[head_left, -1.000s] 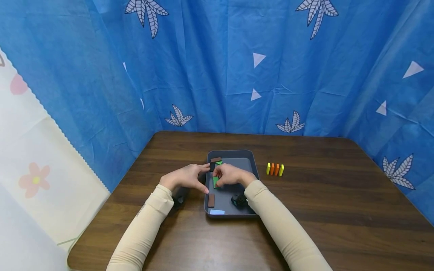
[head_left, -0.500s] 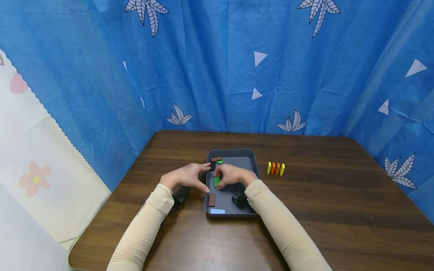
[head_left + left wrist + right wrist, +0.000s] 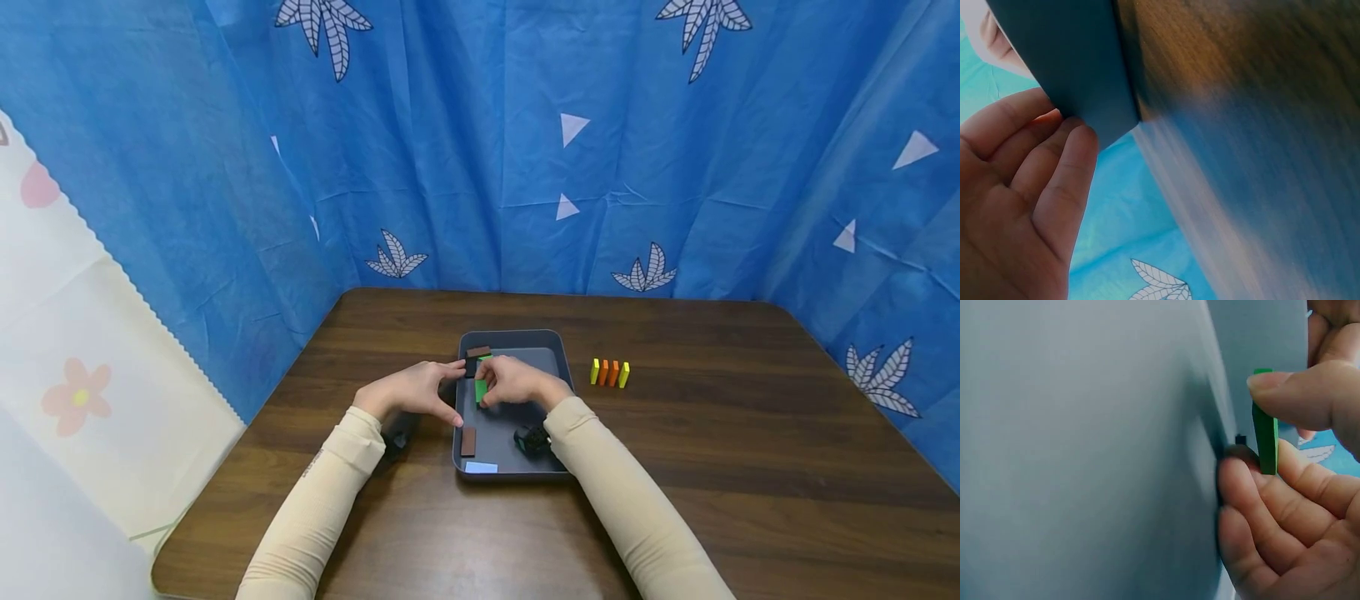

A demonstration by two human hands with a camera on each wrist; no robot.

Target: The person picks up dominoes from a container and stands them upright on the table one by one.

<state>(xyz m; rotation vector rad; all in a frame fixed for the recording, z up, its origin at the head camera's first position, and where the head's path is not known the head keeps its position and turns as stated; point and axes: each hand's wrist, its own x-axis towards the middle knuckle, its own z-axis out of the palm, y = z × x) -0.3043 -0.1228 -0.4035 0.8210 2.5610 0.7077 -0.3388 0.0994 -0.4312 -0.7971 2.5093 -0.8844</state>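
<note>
My right hand (image 3: 517, 382) is over the left part of a grey tray (image 3: 502, 450). It pinches a green domino (image 3: 1265, 437) between thumb and fingers, and the piece stands on edge in the right wrist view. The other fingers curl close to the tray floor. At the tray's left side rests my left hand (image 3: 412, 392), fingers extended to the rim and thumb spread apart. Its fingertips meet the outer tray wall (image 3: 1079, 69) in the left wrist view. Just beyond the pinched piece lie a black domino (image 3: 471, 367) and a brown domino (image 3: 477, 352), with another green piece partly hidden.
Another brown domino (image 3: 468, 442) and a light blue piece (image 3: 482, 467) lie in the tray's near left corner. Two yellow and two orange dominoes (image 3: 609, 372) stand in a row on the wooden table (image 3: 750, 433), right of the tray. A blue curtain (image 3: 465, 150) hangs behind.
My right hand has shifted slightly away from me along the tray's left side, carrying the green domino toward the black one. My left hand stays put at the rim.
</note>
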